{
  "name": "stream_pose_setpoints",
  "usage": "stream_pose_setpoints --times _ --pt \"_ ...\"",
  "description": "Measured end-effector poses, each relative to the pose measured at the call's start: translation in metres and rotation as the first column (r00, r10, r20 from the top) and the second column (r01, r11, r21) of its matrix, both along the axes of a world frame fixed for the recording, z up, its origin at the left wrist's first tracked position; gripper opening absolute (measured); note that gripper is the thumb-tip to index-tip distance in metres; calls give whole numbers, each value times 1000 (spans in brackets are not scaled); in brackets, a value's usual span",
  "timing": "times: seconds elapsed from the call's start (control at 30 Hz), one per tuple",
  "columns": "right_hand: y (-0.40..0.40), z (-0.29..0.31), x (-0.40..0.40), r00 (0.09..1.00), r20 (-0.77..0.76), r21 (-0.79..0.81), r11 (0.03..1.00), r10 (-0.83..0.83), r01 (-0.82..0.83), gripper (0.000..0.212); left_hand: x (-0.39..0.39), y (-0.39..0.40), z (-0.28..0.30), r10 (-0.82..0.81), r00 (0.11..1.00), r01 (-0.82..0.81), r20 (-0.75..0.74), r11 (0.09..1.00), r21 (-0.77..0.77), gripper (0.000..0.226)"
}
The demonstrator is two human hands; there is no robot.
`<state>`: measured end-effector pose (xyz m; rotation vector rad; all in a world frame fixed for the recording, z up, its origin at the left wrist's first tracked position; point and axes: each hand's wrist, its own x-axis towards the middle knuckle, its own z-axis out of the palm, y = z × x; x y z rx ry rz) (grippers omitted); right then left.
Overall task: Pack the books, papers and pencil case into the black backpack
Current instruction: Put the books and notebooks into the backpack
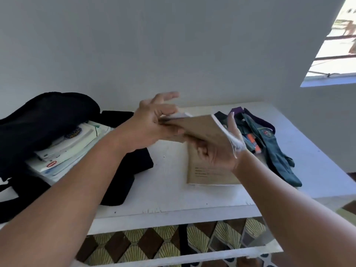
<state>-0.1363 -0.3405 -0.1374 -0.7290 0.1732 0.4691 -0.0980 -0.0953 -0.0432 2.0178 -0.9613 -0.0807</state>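
The thin brown-covered exercise book point(200, 128) is held up in the air above the middle of the white bench point(169, 191), between the person's two hands. The left hand point(152, 126) pinches the book's left end with thumb and lower fingers, while the upper fingers are spread and lifted. The right hand point(215, 153) grasps the book from below on its right side, where the white pages point(231, 137) fan out a little; the picture is blurred there. Under this book, a second brown book point(208, 174) lies flat on the bench, with dark printed lines on its cover.

To the left, the black fabric backpack point(44, 116) lies open on the bench, and a pile of white and light-blue books and papers point(67, 147) sits inside its opening. To the right, near the far edge, lies a grey-green cloth pencil case point(273, 151) with orange pens point(254, 143) visible in it, and a purple strap point(258, 118) behind it. The wall behind is pale grey, and patterned floor tiles point(154, 245) show under the bench.
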Motion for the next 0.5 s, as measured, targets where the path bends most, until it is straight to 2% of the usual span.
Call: stream_pose_setpoints --times 0.03,0.07,0.1,0.13,0.17,0.23,0.27,0.3,0.37,0.4,0.43,0.47,0.5 --pt "-6 4 -4 1000 22 -41 999 -21 22 114 2 -3 -10 74 987 -84 143 994 65 21" --pt "-12 6 -9 998 46 -141 989 -49 55 100 3 -8 -19 145 955 -172 259 982 84 25" --pt "-17 5 -14 994 72 -261 961 -77 93 85 2 -12 -28 201 927 -236 316 969 76 32" --pt "-20 2 -18 988 98 -362 920 -122 149 75 2 -15 -36 230 925 -261 302 963 67 41" --pt "-23 -3 -21 979 123 -410 890 -164 201 70 2 -18 -44 224 948 -248 225 965 82 54" --pt "-29 -16 -23 949 171 -376 873 -264 310 61 2 -23 -58 144 985 -136 -91 986 96 87" --pt "-31 -18 -26 932 187 -344 868 -310 358 60 3 -26 -63 90 955 -87 -282 996 23 95" --pt "-35 -20 -27 916 201 -334 855 -347 397 59 4 -28 -68 36 881 -93 -471 991 -98 95" --pt "-42 -20 -32 899 230 -399 806 -373 437 53 5 -37 -76 -85 617 -220 -782 936 -276 78" --pt "-46 -20 -33 897 240 -458 772 -370 441 50 5 -41 -80 -120 514 -278 -850 913 -297 61" --pt "-48 -20 -34 897 248 -527 727 -366 441 48 7 -47 -85 -98 467 -312 -879 912 -268 42" --pt "-50 -22 -32 898 260 -615 656 -356 438 46 8 -54 -90 -41 457 -315 -888 926 -206 29" --pt "-50 -24 -30 897 284 -715 549 -339 433 44 9 -63 -97 49 489 -288 -871 952 -107 24"
